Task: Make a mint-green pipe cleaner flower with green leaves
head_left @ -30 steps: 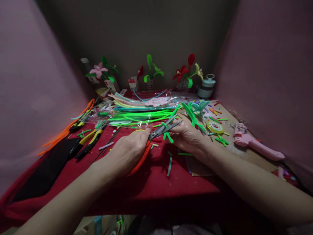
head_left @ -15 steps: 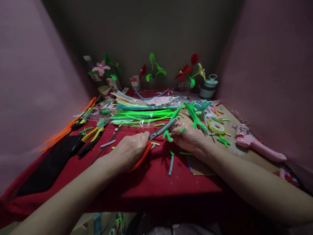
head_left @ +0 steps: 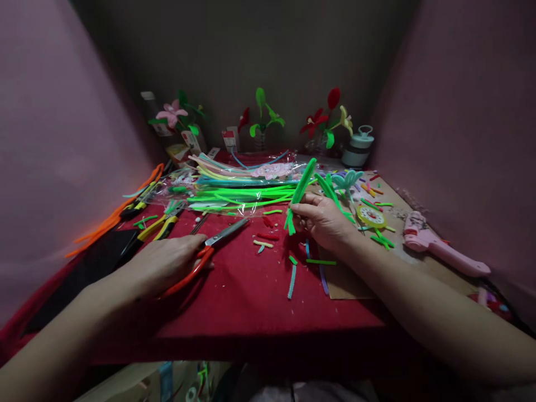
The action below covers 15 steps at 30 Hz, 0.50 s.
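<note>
My left hand (head_left: 176, 262) is closed on the orange handles of a pair of scissors (head_left: 228, 231), whose blades lie together and point to the upper right over the red cloth. My right hand (head_left: 324, 220) pinches a green pipe-cleaner leaf (head_left: 305, 180) near its lower end, the long loop standing up and short tails hanging below the fingers. More green pipe-cleaner loops (head_left: 329, 190) lie just behind this hand, beside a pale teal pipe-cleaner flower (head_left: 347, 180). Loose pipe-cleaner snippets (head_left: 292, 282) are scattered on the cloth below.
Bundles of pipe cleaners (head_left: 247, 192) in clear plastic lie across the middle. Yellow-black pliers (head_left: 157, 226) and orange pipe cleaners (head_left: 121, 218) are on the left. A pink glue gun (head_left: 444, 248) and a yellow spool (head_left: 372, 218) rest on the right. Pipe-cleaner flowers (head_left: 262, 111) stand behind.
The scissors have moved with my left hand away to the lower left, and their blades no longer meet the green piece. My right hand now holds the green leaf upright.
</note>
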Each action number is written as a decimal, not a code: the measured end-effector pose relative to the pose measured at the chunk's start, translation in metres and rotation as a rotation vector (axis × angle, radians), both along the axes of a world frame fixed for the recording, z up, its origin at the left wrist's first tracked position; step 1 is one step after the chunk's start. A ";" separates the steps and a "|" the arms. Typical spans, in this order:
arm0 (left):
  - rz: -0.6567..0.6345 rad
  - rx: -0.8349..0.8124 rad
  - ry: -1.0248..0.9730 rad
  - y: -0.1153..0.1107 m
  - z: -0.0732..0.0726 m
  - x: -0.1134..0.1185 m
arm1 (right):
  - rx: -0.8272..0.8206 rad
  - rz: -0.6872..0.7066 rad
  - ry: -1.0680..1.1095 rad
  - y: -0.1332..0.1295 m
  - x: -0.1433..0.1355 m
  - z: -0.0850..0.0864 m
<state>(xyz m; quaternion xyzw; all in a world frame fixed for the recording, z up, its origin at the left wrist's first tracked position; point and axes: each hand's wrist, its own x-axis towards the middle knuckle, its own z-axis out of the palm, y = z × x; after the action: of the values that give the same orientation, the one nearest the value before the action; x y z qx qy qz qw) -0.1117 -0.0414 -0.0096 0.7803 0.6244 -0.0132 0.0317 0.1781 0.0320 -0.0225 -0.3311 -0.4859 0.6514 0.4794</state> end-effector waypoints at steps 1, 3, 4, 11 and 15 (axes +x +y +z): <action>0.014 -0.022 0.053 0.003 0.001 0.001 | 0.006 0.003 -0.002 0.000 -0.001 -0.001; 0.043 -0.053 0.142 0.010 0.005 0.005 | 0.021 0.013 -0.015 -0.001 -0.001 -0.003; 0.053 -0.049 0.160 0.013 0.008 0.008 | 0.027 0.018 -0.024 -0.002 -0.001 -0.004; 0.013 0.184 -0.039 0.027 0.034 0.068 | 0.038 0.024 -0.145 -0.012 -0.006 -0.001; -0.050 -0.028 -0.838 0.044 0.037 0.119 | 0.085 -0.002 -0.156 -0.020 -0.011 0.002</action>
<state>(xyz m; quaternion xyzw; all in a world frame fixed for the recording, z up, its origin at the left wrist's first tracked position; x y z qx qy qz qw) 0.0070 0.0023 0.0274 0.7328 0.5380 0.2960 0.2930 0.1675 0.0125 -0.0205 -0.3607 -0.5486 0.6020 0.4544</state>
